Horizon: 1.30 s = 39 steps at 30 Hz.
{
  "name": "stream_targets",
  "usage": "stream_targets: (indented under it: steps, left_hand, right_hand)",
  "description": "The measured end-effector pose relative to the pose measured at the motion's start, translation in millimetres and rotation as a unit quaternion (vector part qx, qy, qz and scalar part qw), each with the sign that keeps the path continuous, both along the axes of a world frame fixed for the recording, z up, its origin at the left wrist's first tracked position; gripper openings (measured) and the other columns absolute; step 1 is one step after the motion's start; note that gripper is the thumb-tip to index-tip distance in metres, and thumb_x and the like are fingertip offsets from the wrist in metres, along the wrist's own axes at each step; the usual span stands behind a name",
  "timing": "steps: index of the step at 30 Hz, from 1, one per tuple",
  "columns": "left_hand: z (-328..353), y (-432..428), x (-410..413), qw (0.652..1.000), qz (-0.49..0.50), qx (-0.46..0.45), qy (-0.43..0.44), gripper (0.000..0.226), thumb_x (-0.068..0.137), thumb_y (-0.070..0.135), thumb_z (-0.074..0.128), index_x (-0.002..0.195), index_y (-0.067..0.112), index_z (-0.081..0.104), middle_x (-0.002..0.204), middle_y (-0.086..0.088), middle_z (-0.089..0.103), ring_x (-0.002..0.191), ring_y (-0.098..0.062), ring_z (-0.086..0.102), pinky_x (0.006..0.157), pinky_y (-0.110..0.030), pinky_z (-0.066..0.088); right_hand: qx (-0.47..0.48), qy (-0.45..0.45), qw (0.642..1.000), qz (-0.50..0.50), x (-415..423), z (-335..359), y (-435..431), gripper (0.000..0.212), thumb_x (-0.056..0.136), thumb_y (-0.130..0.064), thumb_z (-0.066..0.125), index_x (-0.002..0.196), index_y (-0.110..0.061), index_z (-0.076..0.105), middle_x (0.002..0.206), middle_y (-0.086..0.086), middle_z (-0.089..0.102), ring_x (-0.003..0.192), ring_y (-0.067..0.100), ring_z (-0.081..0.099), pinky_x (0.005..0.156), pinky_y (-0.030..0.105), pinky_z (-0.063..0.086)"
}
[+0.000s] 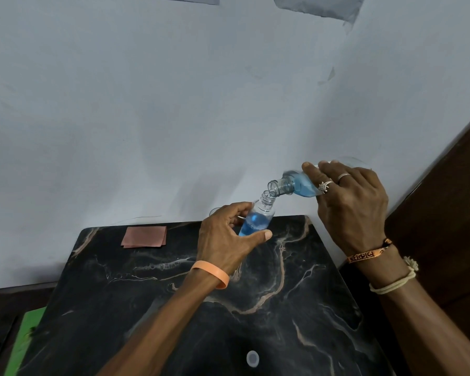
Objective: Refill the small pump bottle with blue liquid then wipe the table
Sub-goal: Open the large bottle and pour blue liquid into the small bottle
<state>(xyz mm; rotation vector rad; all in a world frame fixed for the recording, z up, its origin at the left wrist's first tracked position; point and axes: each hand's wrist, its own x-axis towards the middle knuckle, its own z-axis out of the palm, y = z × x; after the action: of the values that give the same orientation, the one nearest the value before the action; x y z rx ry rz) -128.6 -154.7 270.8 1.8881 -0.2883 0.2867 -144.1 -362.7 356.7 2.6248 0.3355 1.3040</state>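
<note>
White disc [252,358] is lying at 6 o'clock; left hand [223,238] is gripping small bottle [257,221], right hand [353,203] gripping tilted larger bottle [292,185] at 2 o'clock.

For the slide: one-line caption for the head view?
Right hand tilts a larger bottle of blue liquid over the small bottle in the left hand.

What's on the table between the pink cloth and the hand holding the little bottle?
Nothing: the head view shows only bare black marble table between the pink cloth and the left hand gripping the small bottle.
</note>
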Motion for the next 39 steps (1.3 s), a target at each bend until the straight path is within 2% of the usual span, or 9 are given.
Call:
stream_targets:
  steps: [9,20,25,33,39]
  left_hand:
    - [-2,1,1,1.0,-0.001,-0.001,-0.004,0.059,0.062,0.053,0.082,0.113,0.03,0.065,0.11,0.01,0.069,0.091,0.0,0.064,0.073,-0.003,0.048]
    - [-3,3,0,1.0,0.004,-0.009,-0.004,0.058,0.06,0.054,0.083,0.111,0.033,0.065,0.101,0.022,0.064,0.089,0.008,0.062,0.069,-0.001,0.045]
    - [-3,3,-1,1.0,0.006,-0.004,-0.008,0.06,0.06,0.054,0.083,0.112,0.032,0.065,0.103,0.02,0.065,0.09,0.005,0.063,0.07,-0.001,0.045]
    - [-1,0,-6,1.0,0.002,-0.008,-0.008,0.058,0.06,0.056,0.081,0.111,0.034,0.064,0.099,0.027,0.06,0.087,0.012,0.06,0.066,0.002,0.042]
    - [0,0,-7,1.0,-0.003,-0.003,-0.008,0.06,0.061,0.054,0.082,0.113,0.031,0.064,0.106,0.016,0.067,0.089,0.008,0.062,0.069,0.001,0.044]
  right_hand:
    - [-0.001,-0.003,1.0,0.007,1,-2,1,0.047,0.079,0.004,0.072,0.123,-0.012,0.067,0.113,0.018,0.07,0.104,0.037,0.067,0.083,0.043,0.05]
    - [-0.005,0.001,1.0,0.005,3,-2,2,0.049,0.08,0.004,0.071,0.125,-0.015,0.066,0.113,0.017,0.07,0.105,0.036,0.066,0.083,0.042,0.049]
    - [-0.004,0.001,1.0,0.006,-1,0,3,0.046,0.081,0.003,0.071,0.124,-0.013,0.067,0.113,0.018,0.07,0.105,0.037,0.066,0.084,0.043,0.05]
    - [-0.005,0.004,1.0,-0.001,-5,2,1,0.044,0.081,0.002,0.071,0.124,-0.011,0.066,0.114,0.02,0.069,0.105,0.038,0.066,0.084,0.044,0.05]
    - [-0.003,0.0,1.0,0.001,-8,2,1,0.044,0.081,0.003,0.07,0.123,-0.012,0.067,0.113,0.019,0.07,0.106,0.037,0.066,0.084,0.044,0.05]
